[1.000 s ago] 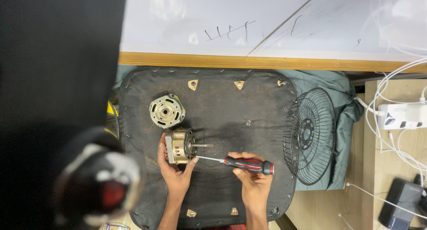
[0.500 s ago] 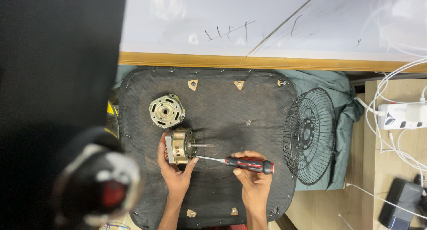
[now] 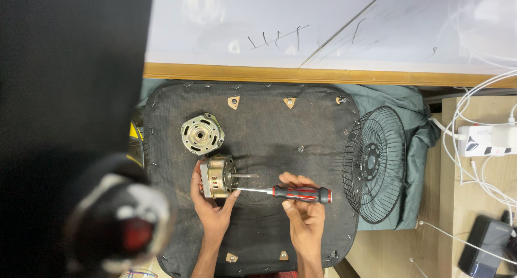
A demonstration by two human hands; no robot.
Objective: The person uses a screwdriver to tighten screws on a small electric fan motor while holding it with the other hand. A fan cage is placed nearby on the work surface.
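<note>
From the head view, the left hand (image 3: pixel 211 210) wraps around a brass-coloured, drum-shaped motor (image 3: pixel 217 176) lying on its side near the middle of a black fabric mat (image 3: pixel 269 132), its thin steel shaft pointing right. The right hand (image 3: pixel 305 216) closes on a screwdriver (image 3: pixel 285 192) with a ribbed red-and-black handle, its slim metal blade reaching left to touch the motor's lower face. Farther back on the mat sits a round cast-metal cover (image 3: pixel 202 134). At the mat's right edge stands a black wire fan guard (image 3: pixel 374 165) on green cloth.
</note>
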